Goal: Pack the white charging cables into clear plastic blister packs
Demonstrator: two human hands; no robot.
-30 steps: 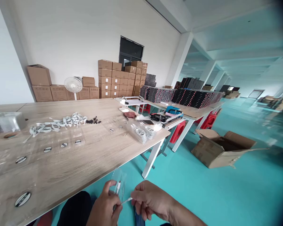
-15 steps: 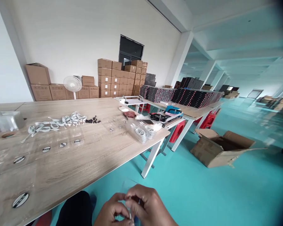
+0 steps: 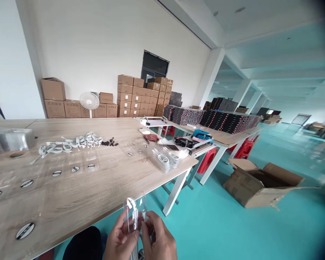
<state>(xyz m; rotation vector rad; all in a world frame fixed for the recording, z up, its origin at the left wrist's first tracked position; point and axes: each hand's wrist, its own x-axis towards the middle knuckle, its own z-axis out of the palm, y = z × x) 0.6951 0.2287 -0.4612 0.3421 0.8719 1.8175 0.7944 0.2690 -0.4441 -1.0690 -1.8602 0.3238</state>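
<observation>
Just off the table's front edge, my left hand (image 3: 121,236) grips a clear plastic box (image 3: 128,216) from its left side. A white cable (image 3: 134,213) lies coiled in the box, its connector ends upright near the top. My right hand (image 3: 158,236) holds the box's right side, with thumb and fingertips beside one white connector. Part of the cable hangs below between my palms. On the table lie a row of coiled white cables (image 3: 82,141) and several small black pieces (image 3: 110,142).
Clear flat packages with oval black-and-white labels (image 3: 25,231) line the wooden table (image 3: 97,195). Packed cables (image 3: 162,159) sit at its right corner. An open cardboard box (image 3: 260,184) stands on the floor at right. Stacked cartons (image 3: 132,97) and a white fan (image 3: 89,101) stand by the wall.
My hands have risen a little and opened apart, so the clear box with the white cable now shows upright between them. The view has tilted slightly upward.
</observation>
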